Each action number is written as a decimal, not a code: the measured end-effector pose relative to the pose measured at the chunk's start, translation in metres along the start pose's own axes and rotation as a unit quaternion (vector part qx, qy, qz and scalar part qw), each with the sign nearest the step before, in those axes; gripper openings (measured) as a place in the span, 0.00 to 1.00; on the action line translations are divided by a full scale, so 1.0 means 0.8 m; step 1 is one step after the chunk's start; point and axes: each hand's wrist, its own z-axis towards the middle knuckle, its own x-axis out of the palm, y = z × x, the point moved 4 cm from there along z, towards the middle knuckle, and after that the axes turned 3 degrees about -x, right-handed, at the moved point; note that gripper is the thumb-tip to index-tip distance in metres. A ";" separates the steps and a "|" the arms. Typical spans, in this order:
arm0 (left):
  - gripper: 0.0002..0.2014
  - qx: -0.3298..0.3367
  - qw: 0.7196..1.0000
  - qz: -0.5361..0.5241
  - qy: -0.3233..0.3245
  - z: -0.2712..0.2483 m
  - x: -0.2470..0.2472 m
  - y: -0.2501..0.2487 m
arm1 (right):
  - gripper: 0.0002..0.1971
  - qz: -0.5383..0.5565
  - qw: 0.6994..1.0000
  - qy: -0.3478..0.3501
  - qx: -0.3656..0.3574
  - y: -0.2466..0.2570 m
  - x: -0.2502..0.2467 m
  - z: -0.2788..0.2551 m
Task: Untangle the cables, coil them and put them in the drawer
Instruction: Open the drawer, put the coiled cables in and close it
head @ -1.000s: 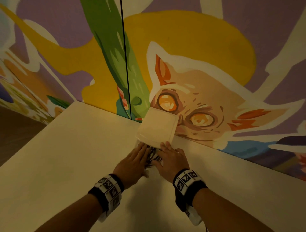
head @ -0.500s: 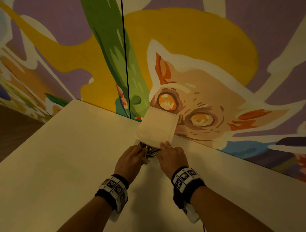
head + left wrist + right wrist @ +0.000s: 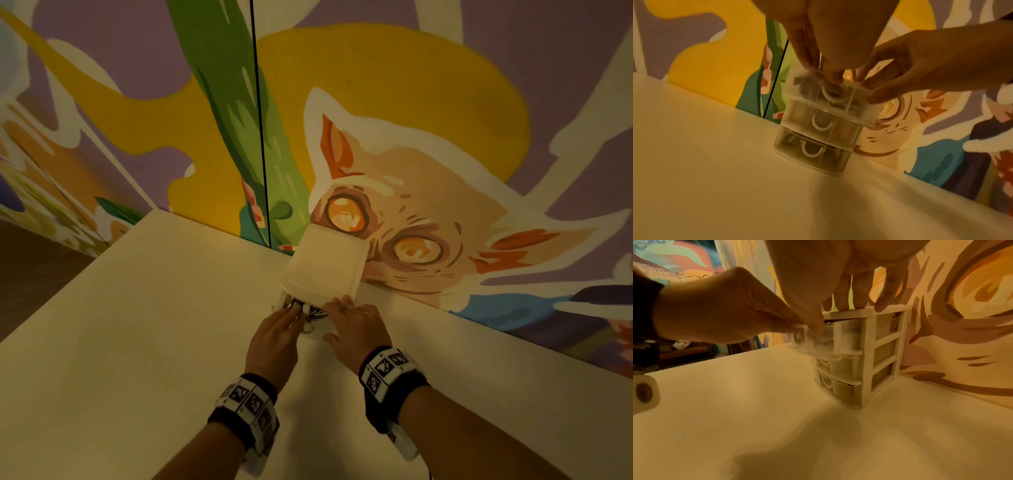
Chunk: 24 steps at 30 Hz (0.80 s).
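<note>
A small white three-drawer unit (image 3: 325,267) stands on the table against the painted wall. Its clear top drawer (image 3: 826,92) is pulled partly out, with a dark and white tangle of cables (image 3: 303,310) inside. My left hand (image 3: 289,315) reaches into that drawer from the front, its fingertips (image 3: 833,78) down on the cables. My right hand (image 3: 352,318) lies on the unit, with straight fingers (image 3: 855,303) on the top panel and the thumb (image 3: 877,97) against the drawer's front right corner. The two lower drawers (image 3: 818,138) are closed.
The white table (image 3: 137,342) spreads wide to the left and in front of the unit. The mural wall (image 3: 445,137) rises directly behind the unit. The table's left edge drops to a dark floor (image 3: 30,274).
Both hands have moved forward toward the unit. The left fingers went from flat beside the cables to down into the drawer, and less of the cable tangle shows.
</note>
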 end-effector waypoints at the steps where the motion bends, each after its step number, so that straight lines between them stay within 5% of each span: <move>1: 0.23 -0.021 0.999 -0.030 -0.019 -0.003 -0.003 -0.004 | 0.25 0.000 1.000 0.001 0.000 0.000 0.000 0.001; 3: 0.21 -0.135 0.977 -0.136 -0.093 -0.019 -0.014 -0.012 | 0.25 0.004 1.000 0.004 0.002 -0.001 0.000 0.002; 4: 0.21 -0.230 0.942 -0.208 -0.125 -0.031 -0.018 -0.015 | 0.26 0.008 1.000 0.005 0.004 -0.002 0.000 0.003; 5: 0.23 -0.337 0.882 -0.301 -0.132 -0.043 -0.017 -0.016 | 0.26 0.011 1.000 0.002 0.009 -0.003 0.000 0.004; 6: 0.25 -0.432 0.788 -0.425 -0.110 -0.052 -0.011 -0.020 | 0.26 0.013 1.000 -0.004 0.012 -0.004 0.000 0.005; 8: 0.33 -0.500 0.570 -0.649 -0.061 -0.055 0.003 -0.039 | 0.23 0.004 1.000 -0.010 0.016 -0.004 -0.002 0.006; 9: 0.37 -0.490 0.514 -0.702 -0.055 -0.047 0.004 -0.045 | 0.22 -0.002 1.000 -0.009 0.017 -0.002 -0.004 0.006; 10: 0.38 -0.473 0.502 -0.722 -0.047 -0.037 0.003 -0.047 | 0.21 -0.007 1.000 -0.009 0.018 -0.001 -0.006 0.007; 18: 0.35 -0.465 0.510 -0.722 -0.044 -0.022 0.008 -0.037 | 0.22 -0.018 0.999 0.009 0.027 0.005 -0.017 0.004; 19: 0.32 -0.468 0.552 -0.688 -0.052 -0.024 0.008 -0.032 | 0.23 -0.014 0.999 0.010 0.028 0.005 -0.017 0.003; 21: 0.22 -0.429 0.755 -0.486 -0.092 -0.022 -0.001 -0.019 | 0.24 -0.005 0.999 0.007 0.035 0.004 -0.014 -0.001; 22: 0.19 -0.352 0.863 -0.347 -0.106 -0.016 -0.011 -0.022 | 0.25 -0.002 0.999 0.004 0.037 0.004 -0.013 -0.002; 23: 0.20 -0.253 0.940 -0.214 -0.082 -0.009 -0.014 -0.029 | 0.25 -0.001 0.999 0.000 0.037 0.004 -0.013 -0.002; 24: 0.23 -0.169 0.979 -0.112 -0.024 -0.003 -0.010 -0.038 | 0.25 -0.002 0.999 -0.002 0.036 0.004 -0.014 -0.003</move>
